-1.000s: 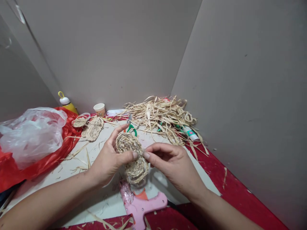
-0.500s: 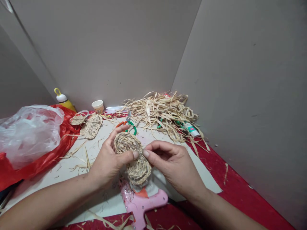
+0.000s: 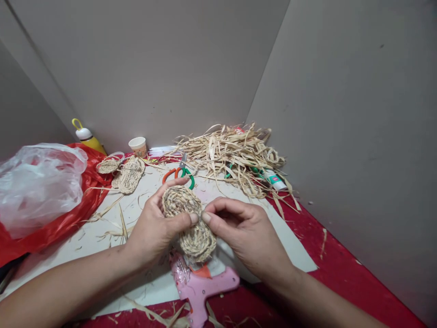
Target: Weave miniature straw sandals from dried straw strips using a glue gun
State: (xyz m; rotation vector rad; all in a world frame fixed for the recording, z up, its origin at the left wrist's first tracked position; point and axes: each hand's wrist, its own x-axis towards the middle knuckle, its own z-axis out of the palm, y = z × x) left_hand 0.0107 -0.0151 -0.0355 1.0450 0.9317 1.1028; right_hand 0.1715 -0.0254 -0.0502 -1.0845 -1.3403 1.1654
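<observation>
In the middle of the head view, a sole-shaped piece of coiled straw braid (image 3: 180,202) is held up above the table. My left hand (image 3: 159,223) grips it from the left, with the thumb across its narrow waist and the fingers behind. My right hand (image 3: 244,228) pinches the right edge of the waist between thumb and forefinger; its other fingers are curled. Just below the piece lies a pink hot glue gun (image 3: 208,287), with its nozzle end partly hidden. Scissors with orange and green handles (image 3: 184,173) lie just beyond my left fingertips.
Dry straw strips (image 3: 225,155) are heaped at the back right, partly over a white-and-green tube (image 3: 275,180). More braided soles (image 3: 129,175), a paper cup (image 3: 138,146) and a yellow bottle (image 3: 89,136) stand back left. Plastic bags (image 3: 44,182) fill the left. Grey walls enclose the table.
The view has shifted slightly, so the background sits a little higher. Both hands keep nearly the same hold on the straw sole.
</observation>
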